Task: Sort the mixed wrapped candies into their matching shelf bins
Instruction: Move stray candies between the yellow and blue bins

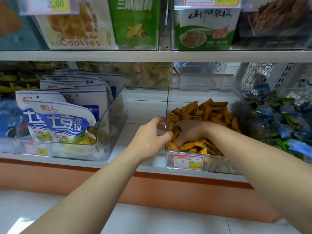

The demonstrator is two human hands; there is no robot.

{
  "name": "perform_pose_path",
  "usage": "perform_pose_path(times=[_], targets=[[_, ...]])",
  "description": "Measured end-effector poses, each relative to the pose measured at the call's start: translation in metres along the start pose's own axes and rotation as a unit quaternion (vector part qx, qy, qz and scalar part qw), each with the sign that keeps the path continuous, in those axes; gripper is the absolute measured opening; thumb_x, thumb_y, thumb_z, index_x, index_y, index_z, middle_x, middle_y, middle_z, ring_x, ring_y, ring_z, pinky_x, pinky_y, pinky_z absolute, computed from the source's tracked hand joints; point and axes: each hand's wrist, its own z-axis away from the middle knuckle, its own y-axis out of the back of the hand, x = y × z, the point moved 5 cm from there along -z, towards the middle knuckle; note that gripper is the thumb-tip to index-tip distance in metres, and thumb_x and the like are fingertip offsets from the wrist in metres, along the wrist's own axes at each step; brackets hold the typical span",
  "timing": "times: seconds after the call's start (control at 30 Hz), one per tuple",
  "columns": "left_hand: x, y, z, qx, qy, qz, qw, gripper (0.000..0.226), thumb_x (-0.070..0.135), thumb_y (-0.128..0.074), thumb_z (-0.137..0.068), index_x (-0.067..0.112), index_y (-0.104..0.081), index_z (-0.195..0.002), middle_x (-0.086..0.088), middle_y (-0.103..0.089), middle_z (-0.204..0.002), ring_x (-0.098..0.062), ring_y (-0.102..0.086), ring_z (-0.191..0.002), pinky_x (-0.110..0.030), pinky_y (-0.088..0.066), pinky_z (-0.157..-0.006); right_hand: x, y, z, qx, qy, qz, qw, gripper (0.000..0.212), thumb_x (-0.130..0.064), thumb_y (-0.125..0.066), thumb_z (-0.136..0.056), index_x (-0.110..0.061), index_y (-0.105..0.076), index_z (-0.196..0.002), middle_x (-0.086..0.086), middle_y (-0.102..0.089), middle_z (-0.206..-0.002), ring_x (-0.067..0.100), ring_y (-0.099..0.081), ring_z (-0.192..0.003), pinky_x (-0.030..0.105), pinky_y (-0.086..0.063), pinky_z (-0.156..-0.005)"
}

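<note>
A clear plastic bin [168, 159] on the lower shelf holds a heap of orange wrapped candies [212, 112]. My right hand [189, 130] is inside this bin, palm down, its fingers curled into the candies at the front left corner. My left hand [150, 134] is at the bin's left wall, thumb and fingers curled round the wall's edge. To the right, another clear bin [244, 97] holds blue and green wrapped candies [283, 122].
A clear bin [114, 115] at the left holds white and blue snack bags [57, 122]. A bare gap of white shelf [143, 108] lies between the bins. Above, an upper shelf [152, 55] carries cookie and snack boxes. An orange base panel [168, 188] runs below.
</note>
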Motion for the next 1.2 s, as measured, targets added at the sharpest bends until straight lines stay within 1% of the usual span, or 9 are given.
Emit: perform_pose_path(times=[0.07, 0.27, 0.4, 0.5, 0.6, 0.67, 0.77, 0.93, 1.2], targets=[[-0.001, 0.000, -0.001, -0.001, 0.003, 0.000, 1.000, 0.045, 0.041, -0.065, -0.090, 0.031, -0.051, -0.132, 0.024, -0.056, -0.103, 0.006, -0.058, -0.087, -0.009, -0.042, -0.070, 0.007, 0.005, 0.001, 0.034, 0.009, -0.014, 0.999, 0.086, -0.065, -0.078, -0.055, -0.033, -0.055, -0.130, -0.014, -0.057, -0.117, 0.010, -0.054, -0.102, 0.025, -0.047, -0.080], [-0.002, 0.000, -0.002, -0.003, 0.006, 0.004, 1.000, 0.045, 0.041, -0.066, -0.090, 0.030, -0.052, -0.131, 0.023, -0.058, -0.103, -0.003, -0.060, -0.095, -0.021, -0.046, -0.078, 0.013, 0.036, 0.014, 0.196, 0.029, -0.115, 0.973, 0.039, -0.052, -0.086, -0.061, -0.037, -0.063, -0.090, -0.019, -0.061, -0.089, 0.000, -0.059, -0.078, 0.016, -0.041, -0.057], [-0.003, 0.001, -0.002, -0.003, 0.009, 0.008, 1.000, 0.041, 0.040, -0.067, -0.089, 0.033, -0.053, -0.127, 0.029, -0.056, -0.096, 0.001, -0.059, -0.091, -0.019, -0.045, -0.076, 0.022, 0.070, 0.026, 0.270, 0.006, -0.114, 0.956, 0.070, -0.064, -0.085, -0.057, -0.032, -0.059, -0.114, -0.010, -0.062, -0.112, 0.008, -0.059, -0.094, 0.024, -0.046, -0.070], [-0.003, 0.001, -0.003, -0.005, 0.010, 0.009, 1.000, 0.043, 0.041, -0.067, -0.088, 0.032, -0.053, -0.128, 0.029, -0.056, -0.096, 0.000, -0.060, -0.092, -0.019, -0.045, -0.076, 0.030, 0.081, 0.035, 0.202, -0.034, -0.093, 0.974, 0.103, -0.066, -0.083, -0.062, -0.034, -0.035, -0.147, -0.001, -0.044, -0.148, 0.021, -0.047, -0.128, 0.032, -0.041, -0.093], [-0.003, 0.001, -0.004, -0.007, 0.010, 0.005, 1.000, 0.043, 0.043, -0.068, -0.088, 0.034, -0.053, -0.127, 0.030, -0.055, -0.096, 0.004, -0.057, -0.091, -0.014, -0.043, -0.073, 0.029, 0.088, 0.050, 0.240, -0.060, -0.001, 0.969, 0.088, -0.067, -0.072, -0.074, -0.037, -0.035, -0.148, 0.004, -0.035, -0.153, 0.030, -0.033, -0.141, 0.042, -0.038, -0.106], [-0.004, 0.001, -0.004, -0.009, 0.013, 0.006, 1.000, 0.044, 0.043, -0.068, -0.088, 0.034, -0.053, -0.128, 0.030, -0.055, -0.096, 0.003, -0.058, -0.091, -0.015, -0.043, -0.072, 0.014, 0.083, 0.060, 0.287, -0.022, 0.027, 0.957, 0.057, -0.056, -0.067, -0.083, -0.039, -0.051, -0.135, -0.002, -0.048, -0.136, 0.026, -0.043, -0.132, 0.040, -0.044, -0.097], [-0.003, 0.001, -0.004, -0.006, 0.018, 0.006, 1.000, 0.044, 0.041, -0.068, -0.088, 0.032, -0.054, -0.129, 0.028, -0.057, -0.096, 0.001, -0.059, -0.093, -0.019, -0.044, -0.073, -0.012, 0.051, 0.058, 0.207, 0.062, -0.029, 0.976, 0.026, -0.034, -0.062, -0.092, -0.038, -0.064, -0.118, -0.013, -0.064, -0.113, 0.014, -0.061, -0.107, 0.034, -0.052, -0.088], [0.000, 0.001, -0.003, -0.006, 0.020, -0.001, 1.000, 0.044, 0.039, -0.067, -0.089, 0.030, -0.054, -0.129, 0.028, -0.057, -0.095, -0.005, -0.060, -0.094, -0.024, -0.045, -0.079, -0.023, 0.013, 0.030, 0.019, 0.057, 0.017, 0.998, 0.042, -0.027, -0.063, -0.091, -0.031, -0.056, -0.132, -0.007, -0.065, -0.113, 0.019, -0.060, -0.104, 0.034, -0.051, -0.089], [-0.001, 0.004, 0.003, -0.021, 0.031, -0.012, 0.999, 0.051, 0.044, -0.065, -0.090, 0.025, -0.054, -0.136, 0.016, -0.062, -0.110, -0.008, -0.060, -0.101, -0.023, -0.044, -0.084, -0.009, 0.010, 0.002, 0.035, -0.004, 0.075, 0.997, 0.078, -0.041, -0.076, -0.083, -0.026, -0.039, -0.150, 0.001, -0.046, -0.149, 0.024, -0.047, -0.130, 0.027, -0.039, -0.094]])
